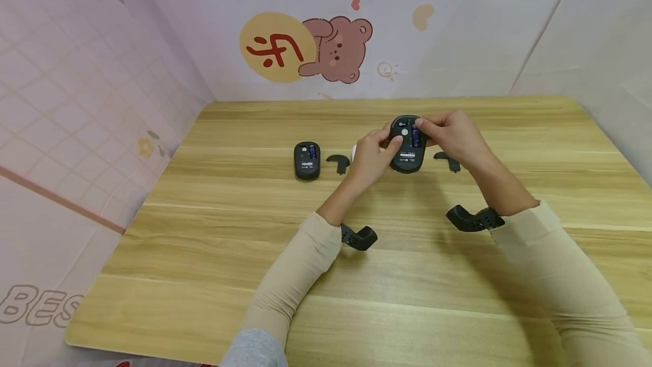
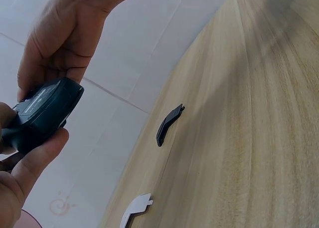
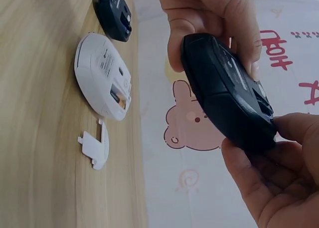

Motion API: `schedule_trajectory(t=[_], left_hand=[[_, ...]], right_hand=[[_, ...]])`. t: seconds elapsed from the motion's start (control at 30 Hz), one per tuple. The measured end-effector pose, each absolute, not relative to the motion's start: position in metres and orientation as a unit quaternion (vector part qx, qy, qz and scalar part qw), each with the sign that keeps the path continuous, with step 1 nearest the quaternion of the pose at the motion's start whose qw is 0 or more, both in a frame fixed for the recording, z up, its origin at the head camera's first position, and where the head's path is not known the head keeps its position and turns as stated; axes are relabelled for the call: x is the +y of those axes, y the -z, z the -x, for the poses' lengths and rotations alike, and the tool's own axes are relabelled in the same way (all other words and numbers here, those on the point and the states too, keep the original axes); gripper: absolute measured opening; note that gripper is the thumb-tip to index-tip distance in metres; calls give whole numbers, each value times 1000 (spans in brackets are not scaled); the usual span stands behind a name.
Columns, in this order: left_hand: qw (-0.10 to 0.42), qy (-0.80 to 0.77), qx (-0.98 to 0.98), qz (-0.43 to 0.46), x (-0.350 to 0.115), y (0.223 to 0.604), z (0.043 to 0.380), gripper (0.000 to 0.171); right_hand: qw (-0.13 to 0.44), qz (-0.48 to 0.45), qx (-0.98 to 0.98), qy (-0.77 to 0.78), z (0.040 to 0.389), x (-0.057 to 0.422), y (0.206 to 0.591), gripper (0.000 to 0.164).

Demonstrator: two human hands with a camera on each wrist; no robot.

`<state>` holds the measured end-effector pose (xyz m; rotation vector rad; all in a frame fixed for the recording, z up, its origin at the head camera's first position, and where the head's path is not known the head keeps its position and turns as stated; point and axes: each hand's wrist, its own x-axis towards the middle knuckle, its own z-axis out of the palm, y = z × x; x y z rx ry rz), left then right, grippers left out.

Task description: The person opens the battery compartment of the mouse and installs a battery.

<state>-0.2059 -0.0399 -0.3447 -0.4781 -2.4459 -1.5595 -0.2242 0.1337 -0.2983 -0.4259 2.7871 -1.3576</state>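
Observation:
A black computer mouse [image 1: 407, 157] is held above the table, underside up. Its battery bay is uncovered, and a blue battery [image 1: 416, 137] lies inside. My left hand [image 1: 373, 156] grips the mouse by its left edge, thumb on the underside beside the round pale spot. With the thumb at the top end of the battery bay, my right hand [image 1: 457, 136] pinches the opposite edge. In the right wrist view, the right hand's fingers [image 3: 249, 180] curl under the mouse's end. A loose black battery cover [image 1: 450, 161] lies on the table below the right hand.
To the left, a second black mouse [image 1: 307, 167] lies upside down with its battery bay uncovered, beside another black cover [image 1: 340, 163]. A white mouse [image 3: 99, 76] and a white cover [image 3: 97, 147] rest behind the left hand. A printed backdrop [image 1: 458, 61] rises behind the wooden table.

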Motion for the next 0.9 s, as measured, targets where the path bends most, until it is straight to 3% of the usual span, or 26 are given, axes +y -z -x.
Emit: schedule_trajectory(t=[0.4,0.77,0.9], left_hand=[[90,530,-827,164,-41,346,206,43],[79,540,-823,159,-34,347,209,42],[74,551,-817,156,-32,348,210,42]], right_hand=[[-8,143,905,400,225,132,300,35],[12,132,904,407,226,140,300,40],[20,118,905,407,225,142,299,50]])
